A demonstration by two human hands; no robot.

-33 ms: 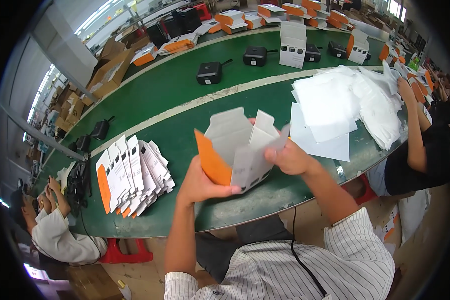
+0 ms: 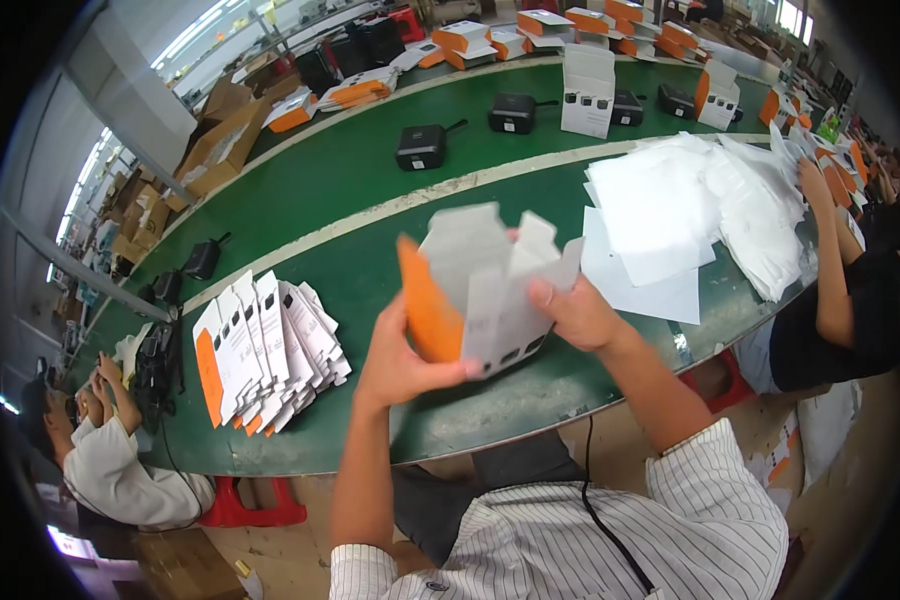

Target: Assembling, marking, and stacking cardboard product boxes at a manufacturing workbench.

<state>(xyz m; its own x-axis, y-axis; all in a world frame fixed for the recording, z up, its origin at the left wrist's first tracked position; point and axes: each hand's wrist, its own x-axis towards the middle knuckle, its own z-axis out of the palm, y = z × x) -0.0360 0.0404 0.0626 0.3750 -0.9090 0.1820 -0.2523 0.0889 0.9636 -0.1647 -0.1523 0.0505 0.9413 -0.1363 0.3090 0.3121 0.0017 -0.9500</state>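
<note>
Near the desk's front edge (image 2: pixel 480 430), a box (image 2: pixel 505 325) (open at the top) is held by left fingers (image 2: pixel 452 374) and right fingers (image 2: pixel 544 294).

def a factory pkg area tbh: long green worktable (image 2: pixel 350 270) w/ ppl (image 2: pixel 130 475) seated along it, lookalike blk units (image 2: pixel 421 147) spaced out on it, pile of flat orange-&-white cartons (image 2: pixel 265 350), more orange-&-white boxes (image 2: pixel 460 38) on the far side, brown cardboard boxes (image 2: pixel 198 178) @ left, red stools (image 2: pixel 260 510), strip lights (image 2: pixel 185 38) in the bg

White and orange carton (image 2: pixel 505 325), flaps up, top open, tilted, between both hands (image 2: pixel 395 358)
</note>
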